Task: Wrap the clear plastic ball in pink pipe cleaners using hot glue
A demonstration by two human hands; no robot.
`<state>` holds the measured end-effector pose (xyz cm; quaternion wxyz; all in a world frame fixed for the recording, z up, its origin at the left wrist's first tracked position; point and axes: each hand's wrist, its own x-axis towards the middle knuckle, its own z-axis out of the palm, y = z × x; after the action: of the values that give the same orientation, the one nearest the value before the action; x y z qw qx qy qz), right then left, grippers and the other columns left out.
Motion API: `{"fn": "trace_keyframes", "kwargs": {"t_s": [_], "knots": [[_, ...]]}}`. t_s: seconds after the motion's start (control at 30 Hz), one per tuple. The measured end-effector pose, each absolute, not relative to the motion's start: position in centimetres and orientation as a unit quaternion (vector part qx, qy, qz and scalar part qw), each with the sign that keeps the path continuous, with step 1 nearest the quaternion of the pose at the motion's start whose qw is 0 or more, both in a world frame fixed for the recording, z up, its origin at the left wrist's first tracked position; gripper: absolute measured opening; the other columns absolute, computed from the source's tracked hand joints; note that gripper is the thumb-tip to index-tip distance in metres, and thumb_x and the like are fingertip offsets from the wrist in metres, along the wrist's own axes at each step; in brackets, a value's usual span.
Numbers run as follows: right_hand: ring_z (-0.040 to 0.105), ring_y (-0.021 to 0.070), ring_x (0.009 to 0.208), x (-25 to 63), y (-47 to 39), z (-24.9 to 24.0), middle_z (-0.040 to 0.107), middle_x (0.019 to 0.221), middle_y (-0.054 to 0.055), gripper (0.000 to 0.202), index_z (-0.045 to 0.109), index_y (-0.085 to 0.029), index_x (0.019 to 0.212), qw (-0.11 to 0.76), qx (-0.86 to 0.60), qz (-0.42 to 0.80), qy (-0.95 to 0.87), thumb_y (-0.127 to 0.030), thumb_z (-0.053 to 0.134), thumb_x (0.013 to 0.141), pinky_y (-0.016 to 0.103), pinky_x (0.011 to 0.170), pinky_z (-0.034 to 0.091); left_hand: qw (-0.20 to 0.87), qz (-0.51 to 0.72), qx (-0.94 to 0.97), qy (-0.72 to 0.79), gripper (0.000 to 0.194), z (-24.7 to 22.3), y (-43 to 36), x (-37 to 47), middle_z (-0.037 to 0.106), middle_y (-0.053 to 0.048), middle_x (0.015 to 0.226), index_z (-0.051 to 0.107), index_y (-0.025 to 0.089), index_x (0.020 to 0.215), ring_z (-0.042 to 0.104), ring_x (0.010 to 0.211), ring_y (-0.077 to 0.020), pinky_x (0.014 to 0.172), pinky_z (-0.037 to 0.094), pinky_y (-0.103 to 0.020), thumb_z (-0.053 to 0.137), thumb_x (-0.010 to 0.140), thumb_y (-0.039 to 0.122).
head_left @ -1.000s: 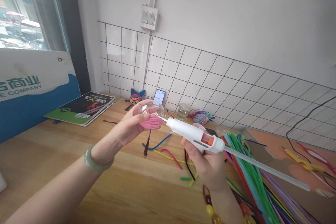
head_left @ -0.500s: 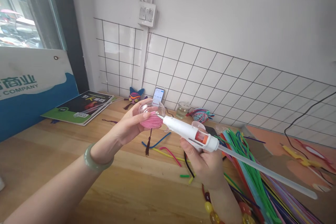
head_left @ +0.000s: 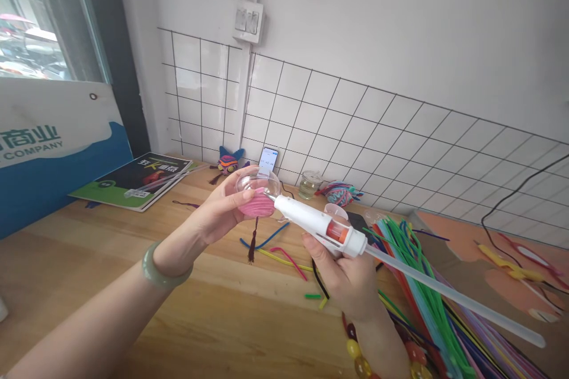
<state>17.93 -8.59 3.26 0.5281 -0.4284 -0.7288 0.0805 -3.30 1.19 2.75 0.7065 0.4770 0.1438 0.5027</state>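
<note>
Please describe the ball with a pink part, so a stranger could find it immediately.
Over the wooden table, find the left hand, whose wrist wears a green bangle. It holds the ball, clear above and pink below, with a dark tassel hanging underneath. Unlike the multicoloured ornaments behind, its top is see-through.

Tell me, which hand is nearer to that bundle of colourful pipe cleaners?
Right. The right hand, gripping the glue gun, is close beside the bundle of pipe cleaners; the left hand, holding the pink-and-clear ball, is farther away, at the glue gun's front end.
</note>
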Motion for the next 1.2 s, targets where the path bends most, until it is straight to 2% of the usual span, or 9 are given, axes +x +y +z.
{"fn": "trace_keyframes", "kwargs": {"t_s": [0.13,0.37,0.57,0.7,0.87,1.03,1.2], "knots": [[0.055,0.0139,0.047,17.92,-8.58,3.41,0.066,0.069,0.001,0.017,0.064,-0.021,0.105,0.521,-0.431,0.077,-0.733,-0.032,0.06,0.092,0.025,0.045,0.047,0.707,0.502,0.477,0.145,0.052,2.65,1.19,-3.28,0.061,-0.013,0.13,0.056,0.025,0.123,0.055,0.125,-0.0394,0.088,0.056,-0.048,0.077,0.076,0.027],[0.059,0.0154,0.052,17.89,-8.52,3.4,0.066,0.069,0.001,0.017,0.062,-0.021,0.104,0.523,-0.425,0.07,-0.735,-0.032,0.059,0.093,0.025,0.048,0.049,0.702,0.503,0.483,0.146,0.051,2.8,1.11,-3.23,0.061,-0.013,0.129,0.056,0.026,0.122,0.055,0.124,-0.0393,0.088,0.056,-0.048,0.077,0.076,0.028],[0.055,0.0146,0.047,17.91,-8.51,3.31,0.063,0.063,-0.001,0.017,0.063,-0.021,0.101,0.516,-0.437,0.081,-0.732,-0.035,0.058,0.093,0.025,0.043,0.045,0.702,0.501,0.485,0.144,0.049,2.78,1.2,-3.21,0.063,-0.012,0.128,0.057,0.026,0.122,0.056,0.123,-0.0376,0.089,0.055,-0.048,0.077,0.077,0.028],[0.058,0.0144,0.049,17.89,-8.55,3.38,0.067,0.068,0.0,0.013,0.063,-0.022,0.101,0.521,-0.426,0.078,-0.735,-0.032,0.059,0.093,0.025,0.045,0.047,0.703,0.5,0.485,0.141,0.049,2.65,1.25,-3.23,0.062,-0.012,0.129,0.057,0.026,0.122,0.057,0.122,-0.0371,0.089,0.055,-0.047,0.076,0.077,0.027],[0.053,0.0133,0.043,17.95,-8.64,3.37,0.067,0.068,0.0,0.016,0.063,-0.021,0.103,0.517,-0.442,0.074,-0.73,-0.033,0.059,0.093,0.025,0.041,0.044,0.701,0.502,0.486,0.139,0.048,2.6,1.27,-3.21,0.063,-0.012,0.127,0.058,0.026,0.122,0.057,0.122,-0.0369,0.088,0.055,-0.045,0.076,0.078,0.027],[0.06,0.0146,0.05,17.89,-8.62,3.41,0.069,0.07,0.001,0.012,0.062,-0.022,0.103,0.518,-0.422,0.085,-0.739,-0.029,0.059,0.093,0.024,0.045,0.048,0.702,0.502,0.485,0.145,0.048,2.55,1.31,-3.26,0.063,-0.011,0.128,0.058,0.027,0.121,0.057,0.122,-0.0377,0.088,0.055,-0.047,0.076,0.077,0.027],[0.056,0.013,0.047,17.93,-8.56,3.41,0.069,0.071,0.001,0.013,0.062,-0.021,0.103,0.518,-0.428,0.054,-0.738,-0.029,0.059,0.093,0.024,0.045,0.047,0.706,0.503,0.479,0.137,0.048,2.66,1.37,-3.25,0.064,-0.011,0.127,0.059,0.026,0.121,0.06,0.119,-0.0339,0.086,0.056,-0.042,0.077,0.077,0.027]]}}
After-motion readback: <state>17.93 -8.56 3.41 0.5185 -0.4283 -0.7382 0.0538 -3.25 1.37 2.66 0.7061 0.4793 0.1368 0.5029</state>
